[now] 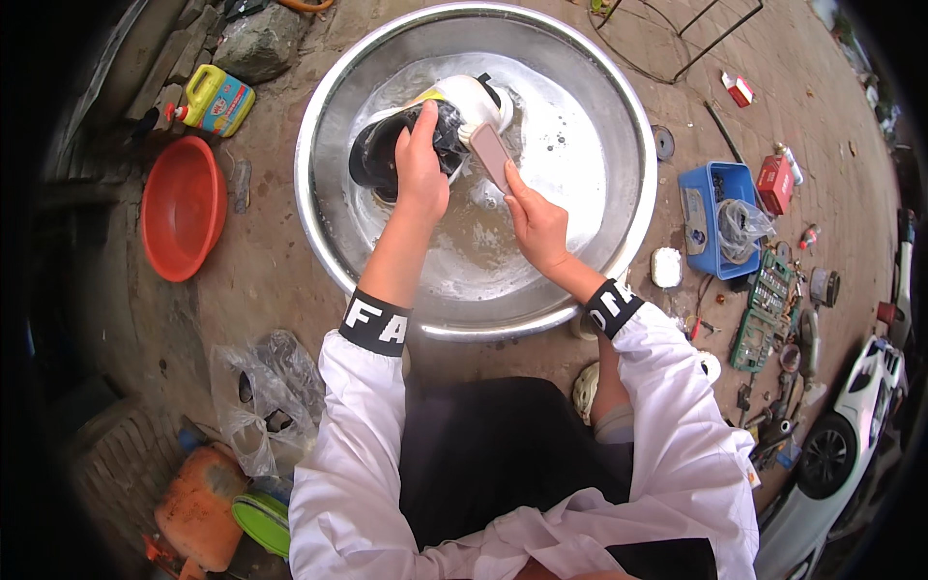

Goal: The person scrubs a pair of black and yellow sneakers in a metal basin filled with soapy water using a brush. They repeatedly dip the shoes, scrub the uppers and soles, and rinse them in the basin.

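A wide stainless steel basin (330, 217) stands before me, holding murky, sudsy water (464, 232). My left hand (423, 170) grips a wet black shoe (373, 152) in the basin's far left part, thumb along its top. White shoe parts with a yellow patch (471, 98) show just beyond; whether they belong to the same shoe or a second one I cannot tell. My right hand (538, 221) holds a scrubbing brush (491, 154) by its greyish-pink handle. The pale bristles touch or nearly touch the black shoe's right side.
To the left are a red plastic basin (183, 210), a yellow jug (216, 100) and a clear plastic bag (264, 406). On the right lie a blue plastic bin (699, 225), a green socket set case (761, 312) and loose tools. A white car (834, 449) stands farther right.
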The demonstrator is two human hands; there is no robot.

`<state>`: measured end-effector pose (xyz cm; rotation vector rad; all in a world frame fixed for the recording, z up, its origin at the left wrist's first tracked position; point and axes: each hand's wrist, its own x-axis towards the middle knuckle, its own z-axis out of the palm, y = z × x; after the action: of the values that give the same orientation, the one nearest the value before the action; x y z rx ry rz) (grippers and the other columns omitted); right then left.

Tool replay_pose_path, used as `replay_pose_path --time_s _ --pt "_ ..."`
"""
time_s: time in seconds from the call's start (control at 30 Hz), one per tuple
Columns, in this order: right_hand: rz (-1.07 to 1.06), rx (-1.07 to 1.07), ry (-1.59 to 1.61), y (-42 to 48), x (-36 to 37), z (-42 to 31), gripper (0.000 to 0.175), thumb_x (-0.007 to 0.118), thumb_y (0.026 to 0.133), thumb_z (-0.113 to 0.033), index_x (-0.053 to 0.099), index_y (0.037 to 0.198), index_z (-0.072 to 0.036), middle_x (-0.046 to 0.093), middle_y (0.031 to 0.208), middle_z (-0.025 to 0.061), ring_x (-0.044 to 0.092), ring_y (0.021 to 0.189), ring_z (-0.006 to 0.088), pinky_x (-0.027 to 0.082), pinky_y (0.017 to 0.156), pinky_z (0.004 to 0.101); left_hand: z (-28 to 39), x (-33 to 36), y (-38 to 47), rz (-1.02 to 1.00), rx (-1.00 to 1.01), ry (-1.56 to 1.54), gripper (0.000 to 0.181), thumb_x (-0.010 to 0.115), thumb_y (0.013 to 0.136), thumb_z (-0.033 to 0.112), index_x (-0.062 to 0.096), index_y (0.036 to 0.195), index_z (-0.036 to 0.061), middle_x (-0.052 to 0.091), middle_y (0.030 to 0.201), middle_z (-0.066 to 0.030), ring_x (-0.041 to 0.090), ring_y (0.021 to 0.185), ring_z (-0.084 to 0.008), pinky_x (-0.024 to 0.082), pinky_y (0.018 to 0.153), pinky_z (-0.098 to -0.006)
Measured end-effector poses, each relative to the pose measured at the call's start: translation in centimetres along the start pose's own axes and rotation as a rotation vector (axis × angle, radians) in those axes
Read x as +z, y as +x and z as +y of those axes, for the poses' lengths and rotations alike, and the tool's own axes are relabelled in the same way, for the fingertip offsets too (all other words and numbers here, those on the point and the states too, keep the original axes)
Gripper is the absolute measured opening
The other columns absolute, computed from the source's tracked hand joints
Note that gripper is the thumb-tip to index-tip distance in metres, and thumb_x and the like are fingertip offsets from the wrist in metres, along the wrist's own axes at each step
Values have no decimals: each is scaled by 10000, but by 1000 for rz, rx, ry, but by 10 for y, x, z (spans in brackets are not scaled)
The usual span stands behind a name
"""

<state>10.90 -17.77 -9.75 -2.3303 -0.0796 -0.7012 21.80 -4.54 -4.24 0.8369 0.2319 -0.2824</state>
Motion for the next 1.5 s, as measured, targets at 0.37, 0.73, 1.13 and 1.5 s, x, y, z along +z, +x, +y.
replay_pose_path --time_s 0.37,0.73,1.13,1.5 --pt "-394 395 76 74 -32 -17 357 537 918 -285 552 1274 -259 630 730 166 607 669 349 474 629 412 -26 -34 -9 -162 405 1048 348 535 913 231 570 889 -114 619 841 -235 598 786 -304 455 747 -379" --pt "-557 430 233 6 -18 -15 357 484 951 -230 533 1288 -123 647 1030 189 644 859 294 481 787 342 -30 -99 -27 -378 557 1403 325 599 869 199 565 812 -119 575 897 -317 521 888 -436 405 827 -456" --pt "-371 329 358 -9 -7 -28 362 524 930 -237 534 1291 -210 621 770 209 587 681 393 459 613 421 -26 -99 -22 -498 726 1463 262 632 823 151 590 760 -100 577 852 -284 502 857 -423 397 813 -472" --pt "-500 241 297 -10 -35 -43 382 557 910 -255 534 1291 -255 586 654 188 557 550 345 443 534 382 4 -74 -38 -764 567 1402 234 659 781 176 591 730 -42 578 812 -230 536 778 -395 429 751 -465"
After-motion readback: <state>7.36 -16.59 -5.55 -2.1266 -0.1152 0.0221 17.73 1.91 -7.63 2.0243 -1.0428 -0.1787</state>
